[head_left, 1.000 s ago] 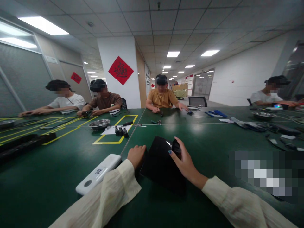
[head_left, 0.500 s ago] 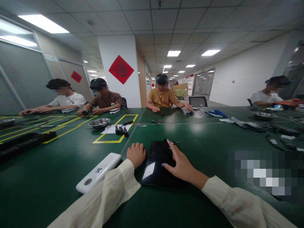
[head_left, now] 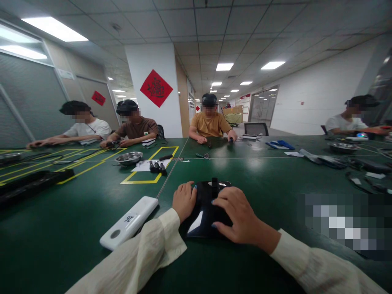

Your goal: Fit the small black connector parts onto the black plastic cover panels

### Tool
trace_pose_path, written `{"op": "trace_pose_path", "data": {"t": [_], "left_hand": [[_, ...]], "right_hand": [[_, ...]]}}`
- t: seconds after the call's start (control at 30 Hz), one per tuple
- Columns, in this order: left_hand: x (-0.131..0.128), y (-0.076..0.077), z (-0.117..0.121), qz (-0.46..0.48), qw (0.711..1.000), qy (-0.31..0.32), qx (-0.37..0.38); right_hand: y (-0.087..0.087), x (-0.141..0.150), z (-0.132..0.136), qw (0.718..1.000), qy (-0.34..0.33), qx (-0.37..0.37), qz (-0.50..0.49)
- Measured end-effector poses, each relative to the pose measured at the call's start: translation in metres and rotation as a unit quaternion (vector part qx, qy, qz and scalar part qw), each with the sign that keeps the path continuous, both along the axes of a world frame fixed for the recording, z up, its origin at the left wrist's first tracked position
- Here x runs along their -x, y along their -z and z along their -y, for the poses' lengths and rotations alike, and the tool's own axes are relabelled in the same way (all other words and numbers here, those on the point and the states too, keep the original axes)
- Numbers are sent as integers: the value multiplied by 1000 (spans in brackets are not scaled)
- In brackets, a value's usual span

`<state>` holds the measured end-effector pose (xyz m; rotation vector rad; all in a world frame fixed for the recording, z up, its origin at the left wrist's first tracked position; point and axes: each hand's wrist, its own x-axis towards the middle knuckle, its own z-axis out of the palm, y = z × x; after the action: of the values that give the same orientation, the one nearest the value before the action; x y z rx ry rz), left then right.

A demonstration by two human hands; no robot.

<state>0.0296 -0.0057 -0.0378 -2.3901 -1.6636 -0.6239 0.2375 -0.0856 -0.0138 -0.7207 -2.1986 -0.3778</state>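
Observation:
A glossy black panel (head_left: 204,222), roughly rectangular, lies on the green table in front of me, with a bright reflection at its lower left. A small black clip-like piece (head_left: 214,187) stands up at its far edge. My left hand (head_left: 184,200) is closed on the panel's left edge, a fingertip on top; its underside is hidden. Over the panel's right part is my right hand (head_left: 240,214), fingers bent and thumb apart from them, with nothing visible between. To the left of my left hand lies a white power-bank-like device (head_left: 130,222) marked 26.
Beyond my hands are a metal bowl (head_left: 129,158), black cylindrical parts (head_left: 157,167) on white paper, and pliers (head_left: 202,155). A long black tray (head_left: 33,183) lies left. Cables, a bag (head_left: 321,159) and another bowl (head_left: 342,147) are right. Several people sit around the table.
My left hand has moved right onto the panel's edge. My right hand has drawn back from the clip-like piece, its fingers more bent. The person opposite has moved a hand inward.

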Motion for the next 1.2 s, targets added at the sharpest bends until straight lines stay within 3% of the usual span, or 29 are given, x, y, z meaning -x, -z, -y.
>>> {"op": "trace_pose_path", "data": {"t": [0.07,0.17,0.37,0.53,0.67,0.8,0.87,1.0,1.2], "left_hand": [[1,4,-2,19,1000,-3,-9],[1,9,-5,55,998,-14,5],[2,14,-8,81,997,14,13],[1,15,-10,165,986,5,25],[1,15,-18,327,939,-25,106],[1,15,-25,538,833,-51,123],[0,14,-26,588,800,-54,108],[-2,14,-25,610,784,-44,101],[-3,17,-27,610,787,-16,97]], "right_hand": [[-4,2,8,992,-83,7,99],[-2,8,12,972,-125,68,187],[8,11,3,965,-74,123,219],[21,7,-8,966,-42,149,208],[31,7,-14,968,-23,167,186],[37,10,-18,972,-18,166,165],[38,12,-18,973,-22,164,164],[37,15,-17,975,-8,174,139],[37,13,-18,967,16,215,134]]}}
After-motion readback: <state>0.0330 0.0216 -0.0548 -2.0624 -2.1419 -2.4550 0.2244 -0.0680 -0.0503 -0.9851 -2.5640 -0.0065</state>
